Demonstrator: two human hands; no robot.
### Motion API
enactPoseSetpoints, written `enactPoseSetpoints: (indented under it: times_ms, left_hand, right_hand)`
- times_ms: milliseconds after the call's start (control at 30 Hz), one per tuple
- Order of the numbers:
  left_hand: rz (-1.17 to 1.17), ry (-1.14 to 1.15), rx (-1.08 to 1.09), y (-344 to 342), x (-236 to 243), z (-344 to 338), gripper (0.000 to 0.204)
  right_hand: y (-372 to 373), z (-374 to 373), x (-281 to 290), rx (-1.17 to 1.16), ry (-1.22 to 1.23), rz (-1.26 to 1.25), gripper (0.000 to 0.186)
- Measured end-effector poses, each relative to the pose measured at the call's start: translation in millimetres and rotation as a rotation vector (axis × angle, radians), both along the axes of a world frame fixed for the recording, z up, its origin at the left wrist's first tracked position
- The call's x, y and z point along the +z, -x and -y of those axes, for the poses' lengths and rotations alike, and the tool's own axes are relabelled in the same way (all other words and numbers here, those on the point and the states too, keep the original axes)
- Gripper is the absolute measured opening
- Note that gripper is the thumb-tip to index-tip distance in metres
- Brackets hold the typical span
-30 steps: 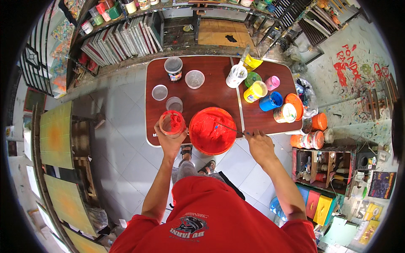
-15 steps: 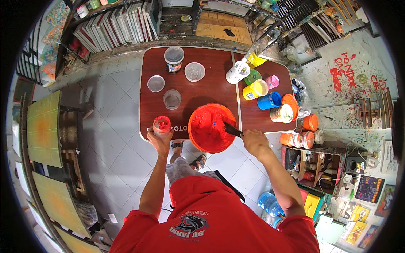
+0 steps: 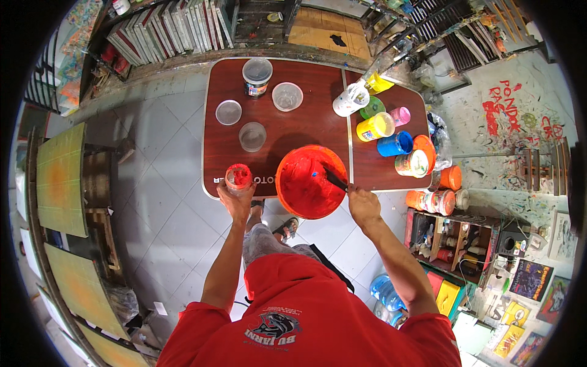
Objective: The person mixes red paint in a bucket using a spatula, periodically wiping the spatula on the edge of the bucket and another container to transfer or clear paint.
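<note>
My left hand [image 3: 236,200] is wrapped round a small clear plastic cup [image 3: 238,185] with red paint inside, at the table's near left edge. To its right an orange bucket [image 3: 280,199] holds thick red paint [image 3: 306,189] and juts over the near edge. My right hand [image 3: 365,207] is closed on the dark handle of a spatula [image 3: 336,180] at the bucket's right rim. The spatula's blade is hidden in the paint. A small blue spot shows on the paint's surface.
The red-brown table [image 3: 306,131] carries clear tubs, a lidded tub [image 3: 257,76] and a round lid [image 3: 228,112]. On its right stand a yellow paint jar [image 3: 374,127], a blue paint jar [image 3: 395,144] and a white container [image 3: 350,100]. Yellow-green panels [image 3: 63,177] line the left.
My right hand has moved slightly left with the spatula, and its handle reaches a little farther over the bucket. My left hand still holds the cup. The whole view has shifted a little.
</note>
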State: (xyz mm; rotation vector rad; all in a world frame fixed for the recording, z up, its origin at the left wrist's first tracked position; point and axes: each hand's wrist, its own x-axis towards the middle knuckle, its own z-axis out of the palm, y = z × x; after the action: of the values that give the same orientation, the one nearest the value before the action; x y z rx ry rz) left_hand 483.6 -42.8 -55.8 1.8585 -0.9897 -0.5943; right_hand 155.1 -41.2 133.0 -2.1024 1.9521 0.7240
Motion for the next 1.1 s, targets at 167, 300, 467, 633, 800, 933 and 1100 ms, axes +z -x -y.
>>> enactPoseSetpoints:
  times_ms: [167,300,467,633,800,933,1100]
  left_hand:
    - [0.007,0.041,0.015,-0.1,1.6,0.1,0.086]
    - [0.01,0.022,0.029,1.5,3.0,2.0,0.085]
    - [0.002,0.045,0.017,1.0,3.7,3.5,0.085]
    - [0.075,0.052,0.016,3.7,4.3,3.3,0.086]
    - [0.036,0.03,0.018,5.7,4.7,0.7,0.087]
    - [0.007,0.011,0.023,5.1,1.7,-2.4,0.088]
    - [0.013,-0.002,0.048,3.9,3.8,-5.2,0.088]
  right_hand:
    - [3.3,-0.7,-1.0,0.069,0.051,0.01,0.028]
    - [5.9,-1.4,-2.2,0.088,0.062,0.009,0.026]
    - [12.3,0.1,-4.7,0.137,0.054,0.049,0.026]
    - [12.4,10.2,0.2,0.068,-0.037,0.083,0.028]
    - [11.6,21.9,7.6,-0.065,-0.138,0.147,0.029]
    - [15.0,25.2,2.1,-0.183,-0.15,0.208,0.031]
    - [13.1,33.1,3.8,-0.267,-0.233,0.27,0.033]
